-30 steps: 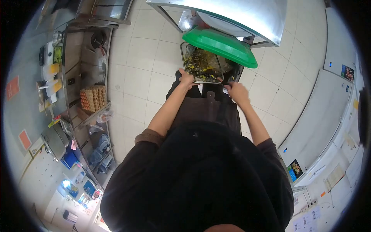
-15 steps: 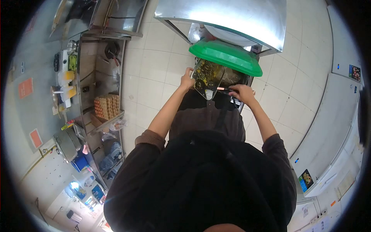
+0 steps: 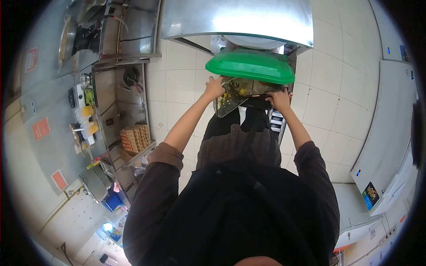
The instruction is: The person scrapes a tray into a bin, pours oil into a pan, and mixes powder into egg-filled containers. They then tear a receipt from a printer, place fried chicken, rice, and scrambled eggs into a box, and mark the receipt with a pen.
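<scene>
My left hand (image 3: pixel 214 88) is closed on the left edge of a dark perforated tray (image 3: pixel 225 101), which is tilted and scattered with yellow food scraps. To its right, my right hand (image 3: pixel 279 100) has its fingers curled round the end of a slim dark bar (image 3: pixel 256 96), whose kind I cannot make out. Just beyond both hands a large green lid (image 3: pixel 250 65) leans up against the steel table. Under the lid's near edge, a murky brownish surface is partly visible beside the tray; the lid and tray hide most of it.
A stainless steel table (image 3: pixel 237 17) stands ahead, with a white round vessel (image 3: pixel 255 42) beneath it. On the left, stacked egg trays (image 3: pixel 135 138) sit on a shelf below a steel counter (image 3: pixel 53 128). White cabinets (image 3: pixel 384 133) line the right side over a tiled floor (image 3: pixel 328 111).
The tray has moved nearer the lid and turned, so its perforated end shows more. My right hand is now closer to the lid. The whole view has shifted slightly.
</scene>
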A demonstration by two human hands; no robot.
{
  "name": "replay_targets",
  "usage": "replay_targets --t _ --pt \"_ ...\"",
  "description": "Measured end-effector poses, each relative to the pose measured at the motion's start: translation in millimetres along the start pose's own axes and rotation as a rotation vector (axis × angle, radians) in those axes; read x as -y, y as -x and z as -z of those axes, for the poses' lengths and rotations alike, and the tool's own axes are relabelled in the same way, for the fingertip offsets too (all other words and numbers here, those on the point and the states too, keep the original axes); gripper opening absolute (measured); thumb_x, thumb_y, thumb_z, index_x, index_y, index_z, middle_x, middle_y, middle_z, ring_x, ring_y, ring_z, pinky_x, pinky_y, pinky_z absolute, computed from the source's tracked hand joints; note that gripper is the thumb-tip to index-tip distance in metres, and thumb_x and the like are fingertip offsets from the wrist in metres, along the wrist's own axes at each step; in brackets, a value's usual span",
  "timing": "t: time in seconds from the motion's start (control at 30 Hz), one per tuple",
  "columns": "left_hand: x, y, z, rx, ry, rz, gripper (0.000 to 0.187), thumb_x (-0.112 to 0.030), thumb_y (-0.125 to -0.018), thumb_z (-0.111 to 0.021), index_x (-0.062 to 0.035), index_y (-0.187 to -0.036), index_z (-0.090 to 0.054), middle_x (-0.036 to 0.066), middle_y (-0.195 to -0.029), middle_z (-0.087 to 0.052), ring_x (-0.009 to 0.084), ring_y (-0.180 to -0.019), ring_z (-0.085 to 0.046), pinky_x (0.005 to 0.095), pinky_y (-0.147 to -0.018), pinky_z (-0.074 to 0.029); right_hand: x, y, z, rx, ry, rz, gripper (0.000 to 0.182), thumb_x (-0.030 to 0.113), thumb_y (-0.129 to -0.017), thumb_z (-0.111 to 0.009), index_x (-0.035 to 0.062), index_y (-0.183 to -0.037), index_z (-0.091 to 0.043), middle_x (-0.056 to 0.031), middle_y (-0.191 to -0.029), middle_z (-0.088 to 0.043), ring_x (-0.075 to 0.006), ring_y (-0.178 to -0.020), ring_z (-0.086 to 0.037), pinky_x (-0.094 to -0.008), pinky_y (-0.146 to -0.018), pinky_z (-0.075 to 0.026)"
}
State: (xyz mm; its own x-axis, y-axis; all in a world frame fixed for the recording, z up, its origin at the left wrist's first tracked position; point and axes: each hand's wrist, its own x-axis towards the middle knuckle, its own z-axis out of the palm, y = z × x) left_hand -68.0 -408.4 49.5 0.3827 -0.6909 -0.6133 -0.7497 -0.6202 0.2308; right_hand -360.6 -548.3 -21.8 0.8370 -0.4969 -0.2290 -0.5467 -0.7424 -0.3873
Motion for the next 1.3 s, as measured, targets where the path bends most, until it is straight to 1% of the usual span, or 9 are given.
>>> replay_targets --t 0.13,0.33,0.4,0.47,0.6,0.83,1.07,1.17,1.3 --pt "-11 0 9 0.087 -0.002 -0.027 0.067 -0.010 -0.069 -0.058 -0.0194 -0.133 -0.041 0.034 -0.116 -0.041 0.0488 -0.101 -0.051 0.0496 -0.089 -0.045 -22 11 -22 0.051 0.119 -0.201 0.024 0.038 -0.077 -0.067 0.0171 -0.089 -0.071 -0.0101 -0.079 -0.067 -0.0258 -0.080 -0.065 -0.0478 -0.088 -0.035" --pt "-12 8 -13 -0.183 0.074 -0.181 0.059 -0.004 -0.075 -0.057 -0.0254 -0.129 -0.046 0.022 -0.124 -0.045 0.0451 -0.115 -0.039 0.0586 -0.086 -0.041 -24 49 15 -0.051 0.045 -0.415 0.027 0.037 -0.078 -0.067 0.0198 -0.099 -0.069 -0.0065 -0.082 -0.068 -0.0255 -0.082 -0.065 -0.0473 -0.088 -0.034" --pt "-28 31 -6 -0.199 -0.100 -0.272 0.060 0.004 -0.075 -0.053 -0.0236 -0.128 -0.047 0.024 -0.122 -0.039 0.0442 -0.106 -0.045 0.0503 -0.081 -0.049 -19 76 48 0.086 -0.095 -0.701 0.031 0.038 -0.079 -0.066 0.0182 -0.102 -0.069 -0.0084 -0.084 -0.069 -0.0271 -0.084 -0.066 -0.0446 -0.084 -0.041" --pt "-27 45 -11 -0.230 -0.202 -0.367 0.056 -0.002 -0.078 -0.055 -0.0245 -0.128 -0.047 0.021 -0.123 -0.039 0.0423 -0.112 -0.041 0.0510 -0.082 -0.050 -30 110 63 0.120 -0.291 -0.801 0.035 0.040 -0.079 -0.065 0.0164 -0.105 -0.069 -0.0115 -0.087 -0.069 -0.0296 -0.085 -0.066 -0.0413 -0.076 -0.047" --pt "3 52 -31 -0.378 -0.625 -0.725 0.053 -0.011 -0.081 -0.053 -0.0285 -0.129 -0.041 0.017 -0.122 -0.038 0.0424 -0.119 -0.038 0.0613 -0.083 -0.047 -21 146 100 0.211 -0.438 -0.894 0.035 0.039 -0.079 -0.065 0.0160 -0.106 -0.068 -0.0136 -0.088 -0.069 -0.0322 -0.084 -0.066 -0.0403 -0.069 -0.050" --pt "14 53 -36 -0.333 -0.839 -1.002 0.049 -0.018 -0.083 -0.052 -0.0303 -0.127 -0.036 0.013 -0.110 -0.039 0.0413 -0.120 -0.038 0.0679 -0.083 -0.044 65 109 52 -0.091 -0.904 -0.303 0.037 0.029 -0.083 -0.066 0.0104 -0.115 -0.063 -0.0165 -0.104 -0.065 -0.0338 -0.097 -0.062 -0.0371 -0.082 -0.048" --pt "1 50 -27 -0.365 -0.860 -1.051 0.042 -0.021 -0.083 -0.052 -0.0293 -0.121 -0.038 0.010 -0.110 -0.041 0.0392 -0.118 -0.041 0.0663 -0.080 -0.047 53 91 14 -0.050 -0.559 -0.516 0.034 0.025 -0.083 -0.064 0.0155 -0.115 -0.063 -0.0134 -0.099 -0.065 -0.0335 -0.089 -0.062 -0.0432 -0.074 -0.049" --pt "-2 46 -31 -0.378 -0.898 -1.127 0.033 -0.025 -0.082 -0.052 -0.0276 -0.113 -0.041 0.008 -0.110 -0.044 0.0384 -0.118 -0.042 0.0667 -0.070 -0.051 88 85 33 -0.195 -0.615 -0.269 0.033 0.023 -0.082 -0.063 0.0179 -0.115 -0.063 -0.0112 -0.092 -0.064 -0.0324 -0.084 -0.062 -0.0433 -0.070 -0.049" --pt "-8 45 -29 -0.341 -0.910 -1.136 0.031 -0.026 -0.082 -0.051 -0.0278 -0.111 -0.041 0.008 -0.109 -0.044 0.0381 -0.117 -0.042 0.0655 -0.069 -0.052 72 77 5 -0.259 -0.465 -0.364 0.031 0.022 -0.083 -0.061 0.0183 -0.114 -0.062 -0.0088 -0.086 -0.061 -0.0321 -0.079 -0.062 -0.0422 -0.065 -0.048"
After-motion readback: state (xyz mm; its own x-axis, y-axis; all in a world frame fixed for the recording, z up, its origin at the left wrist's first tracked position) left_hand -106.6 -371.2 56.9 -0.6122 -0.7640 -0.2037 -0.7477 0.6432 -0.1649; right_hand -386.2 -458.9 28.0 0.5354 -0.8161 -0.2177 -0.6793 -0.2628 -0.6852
